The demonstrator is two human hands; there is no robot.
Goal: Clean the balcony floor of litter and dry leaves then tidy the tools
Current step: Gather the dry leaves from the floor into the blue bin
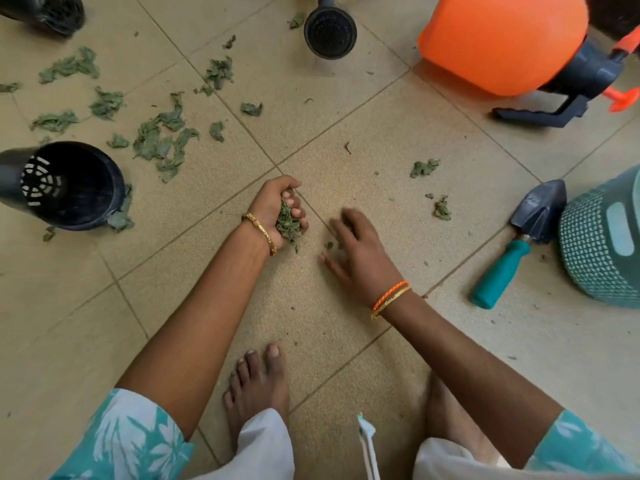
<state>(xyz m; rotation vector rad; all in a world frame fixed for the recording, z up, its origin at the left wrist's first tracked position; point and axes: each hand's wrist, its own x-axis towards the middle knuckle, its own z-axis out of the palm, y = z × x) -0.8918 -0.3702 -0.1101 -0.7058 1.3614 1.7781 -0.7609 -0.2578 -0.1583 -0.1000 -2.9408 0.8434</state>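
Lots of dry leaves (162,143) are on the balcony floor (381,140), and I have a bunch of leaves (288,225) squeezed in my left hand (278,209), with my fingers (297,212) curled tight around it. My right hand (356,251) is flat and loose just above the floor, holding nothing, next to a tiny bit of leaf (329,244). I think I am at the picking-up step, and there is a lot more to do. The big mess lies far to my left, beside the black pot (72,185) on its side. A few bits (441,207) lie to my right, near the little shovel (519,237) and the green basket (602,237). Next I should pinch that tiny bit, put it in my full hand, and find a place to drop it all. The orange sprayer (502,43) and the tools need tidying later.
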